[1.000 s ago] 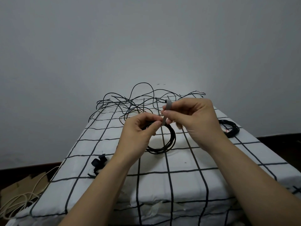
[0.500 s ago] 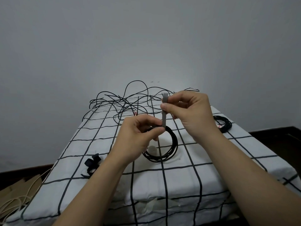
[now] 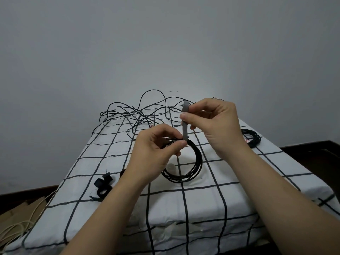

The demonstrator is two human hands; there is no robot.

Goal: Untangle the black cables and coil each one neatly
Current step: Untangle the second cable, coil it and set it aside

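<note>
Head view: left hand (image 3: 154, 153) is pinching one round black cable coil (image 3: 195, 166) over the grid-checked cloth (image 3: 202, 199). Right hand (image 3: 215, 124) is pinching one flat grey strap (image 3: 184, 124) upright. A second coil (image 3: 252, 138) is lying right, with one loose tangle (image 3: 139, 115) beyond.

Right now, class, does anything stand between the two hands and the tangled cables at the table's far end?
Nothing visible lies between them and the tangled cables. But both hands are busy: the left hand pinches the coiled cable, the right hand holds the grey strap upright.

Left hand (image 3: 152, 153), right hand (image 3: 211, 124): pinch grips.
</note>
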